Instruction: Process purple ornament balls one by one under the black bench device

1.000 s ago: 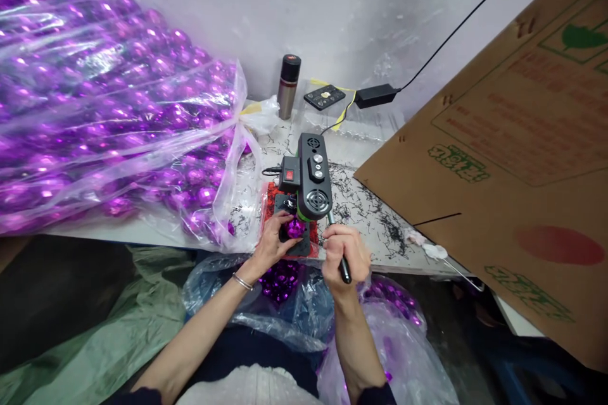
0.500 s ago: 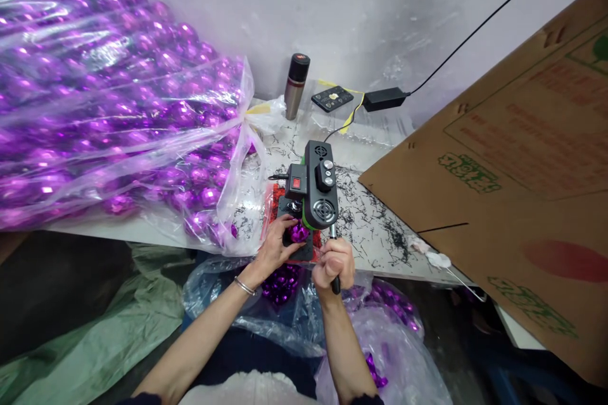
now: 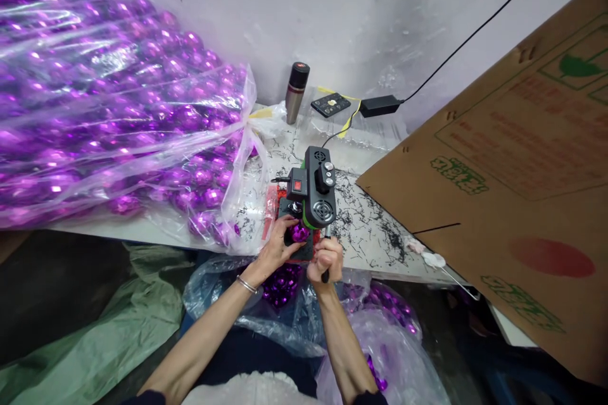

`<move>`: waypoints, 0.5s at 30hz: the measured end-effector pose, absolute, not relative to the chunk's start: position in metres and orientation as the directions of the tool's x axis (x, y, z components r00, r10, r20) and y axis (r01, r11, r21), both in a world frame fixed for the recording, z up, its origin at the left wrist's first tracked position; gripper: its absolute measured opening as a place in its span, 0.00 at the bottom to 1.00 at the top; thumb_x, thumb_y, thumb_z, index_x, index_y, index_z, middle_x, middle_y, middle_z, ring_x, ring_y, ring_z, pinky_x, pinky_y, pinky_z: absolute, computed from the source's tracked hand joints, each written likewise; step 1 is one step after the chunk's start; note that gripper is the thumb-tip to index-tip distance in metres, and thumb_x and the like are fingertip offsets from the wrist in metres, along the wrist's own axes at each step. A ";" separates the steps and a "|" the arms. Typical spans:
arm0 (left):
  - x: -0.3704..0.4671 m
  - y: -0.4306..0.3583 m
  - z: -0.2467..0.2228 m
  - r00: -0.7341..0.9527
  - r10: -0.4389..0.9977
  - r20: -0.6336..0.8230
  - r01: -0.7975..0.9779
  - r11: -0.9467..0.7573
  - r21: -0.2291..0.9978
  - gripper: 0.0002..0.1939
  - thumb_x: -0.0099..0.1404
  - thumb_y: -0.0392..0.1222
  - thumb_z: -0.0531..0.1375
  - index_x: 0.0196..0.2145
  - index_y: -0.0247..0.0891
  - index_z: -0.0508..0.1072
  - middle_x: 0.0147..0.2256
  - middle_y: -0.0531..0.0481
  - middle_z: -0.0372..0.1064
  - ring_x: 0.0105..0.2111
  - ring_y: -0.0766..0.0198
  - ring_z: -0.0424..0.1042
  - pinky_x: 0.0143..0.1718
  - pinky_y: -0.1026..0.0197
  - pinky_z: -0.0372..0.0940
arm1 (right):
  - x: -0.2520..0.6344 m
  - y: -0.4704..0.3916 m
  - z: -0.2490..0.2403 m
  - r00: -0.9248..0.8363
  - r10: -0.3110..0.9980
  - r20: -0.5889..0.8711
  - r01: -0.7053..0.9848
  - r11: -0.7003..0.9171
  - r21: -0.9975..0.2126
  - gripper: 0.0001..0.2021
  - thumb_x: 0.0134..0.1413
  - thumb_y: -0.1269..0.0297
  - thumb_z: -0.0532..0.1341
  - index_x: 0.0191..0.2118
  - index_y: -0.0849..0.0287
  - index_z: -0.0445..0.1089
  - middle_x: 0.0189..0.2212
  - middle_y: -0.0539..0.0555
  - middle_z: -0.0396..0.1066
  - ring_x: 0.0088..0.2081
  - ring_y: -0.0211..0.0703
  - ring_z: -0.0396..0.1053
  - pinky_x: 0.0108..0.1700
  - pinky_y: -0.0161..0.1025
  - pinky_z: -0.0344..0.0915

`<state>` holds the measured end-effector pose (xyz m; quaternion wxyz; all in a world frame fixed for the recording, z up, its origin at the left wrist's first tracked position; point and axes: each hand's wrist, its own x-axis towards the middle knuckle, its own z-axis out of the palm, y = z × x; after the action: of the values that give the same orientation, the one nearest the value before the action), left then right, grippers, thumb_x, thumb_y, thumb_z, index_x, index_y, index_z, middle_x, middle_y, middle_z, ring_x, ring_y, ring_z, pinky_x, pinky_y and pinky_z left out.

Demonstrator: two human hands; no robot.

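Observation:
A black machine point(image 3: 319, 186) with a red switch and silver knobs stands near the table's front edge. Under its front end sits a shiny purple ball point(image 3: 299, 232), pinched between the thumb and fingers of my left hand point(image 3: 276, 248), which wears a bracelet at the wrist. My right hand point(image 3: 327, 261) is wrapped round the black-gripped lever point(image 3: 325, 276) at the machine's right side. A dark base plate point(image 3: 303, 252) lies beneath the ball, with red material point(image 3: 270, 209) around it. How the ball meets the machine is hidden.
A big clear bag of purple balls point(image 3: 142, 120) fills the left. A large cardboard box point(image 3: 489, 183) leans in from the right. Behind are a thermos point(image 3: 295, 93), a phone point(image 3: 331, 104) and a power adapter point(image 3: 380, 105). Black scraps point(image 3: 375, 221) litter the table. Purple pieces point(image 3: 281, 286) lie in plastic at my lap.
My right hand and the lever have swung a little to the left, closer to the machine. My left hand stays on the ball. The view has shifted slightly.

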<state>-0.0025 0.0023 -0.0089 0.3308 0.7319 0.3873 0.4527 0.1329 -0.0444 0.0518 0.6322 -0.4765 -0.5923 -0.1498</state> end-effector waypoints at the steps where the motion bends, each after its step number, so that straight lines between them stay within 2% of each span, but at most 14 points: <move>1: -0.002 0.003 -0.008 0.292 0.863 0.412 0.262 -0.487 0.833 0.29 0.66 0.39 0.74 0.60 0.43 0.70 0.59 0.39 0.74 0.62 0.45 0.78 0.63 0.41 0.73 | 0.133 -0.044 0.053 0.242 0.371 0.896 0.754 0.510 -0.414 0.19 0.78 0.56 0.47 0.31 0.50 0.60 0.26 0.48 0.65 0.24 0.40 0.65 0.31 0.44 0.64; 4: 0.000 0.006 -0.007 0.295 0.844 0.448 0.234 -0.518 0.823 0.30 0.66 0.38 0.74 0.62 0.43 0.69 0.60 0.38 0.74 0.62 0.45 0.77 0.63 0.41 0.73 | 0.133 -0.048 0.071 0.253 0.388 0.886 0.721 0.534 -0.440 0.19 0.78 0.59 0.49 0.29 0.51 0.61 0.26 0.48 0.66 0.26 0.40 0.66 0.33 0.44 0.65; 9: -0.007 -0.014 -0.008 0.323 0.799 0.507 0.284 -0.593 0.754 0.27 0.70 0.34 0.68 0.63 0.43 0.66 0.62 0.35 0.72 0.64 0.45 0.76 0.64 0.39 0.73 | 0.133 -0.059 0.126 0.336 0.516 0.788 0.626 0.503 -0.596 0.17 0.74 0.68 0.54 0.29 0.52 0.65 0.26 0.49 0.67 0.29 0.42 0.69 0.32 0.43 0.63; 11: -0.018 -0.034 -0.006 0.353 0.761 0.545 0.331 -0.646 0.688 0.26 0.72 0.33 0.65 0.64 0.43 0.66 0.65 0.32 0.70 0.67 0.44 0.74 0.65 0.36 0.72 | 0.134 -0.062 0.137 0.339 0.543 0.768 0.639 0.467 -0.612 0.18 0.74 0.68 0.55 0.28 0.53 0.65 0.25 0.48 0.66 0.30 0.42 0.70 0.33 0.42 0.64; 13: -0.031 -0.055 -0.001 0.374 0.737 0.563 0.363 -0.675 0.642 0.26 0.72 0.37 0.66 0.64 0.43 0.65 0.68 0.29 0.67 0.70 0.40 0.70 0.66 0.34 0.72 | 0.135 -0.064 0.134 0.320 0.547 0.774 0.660 0.458 -0.596 0.18 0.74 0.67 0.55 0.27 0.53 0.65 0.25 0.49 0.67 0.29 0.41 0.70 0.33 0.42 0.65; 15: -0.043 -0.066 0.011 0.371 0.735 0.567 0.360 -0.677 0.642 0.26 0.73 0.42 0.66 0.65 0.42 0.65 0.69 0.28 0.66 0.70 0.40 0.70 0.64 0.37 0.74 | 0.136 -0.064 0.123 0.298 0.529 0.795 0.672 0.475 -0.568 0.18 0.74 0.66 0.56 0.27 0.53 0.65 0.25 0.49 0.69 0.29 0.41 0.70 0.32 0.42 0.65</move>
<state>-0.0432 -0.0657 0.0110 0.2112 0.8007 0.3419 0.4443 0.1363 -0.0638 0.1235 0.6244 -0.5089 -0.5898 -0.0572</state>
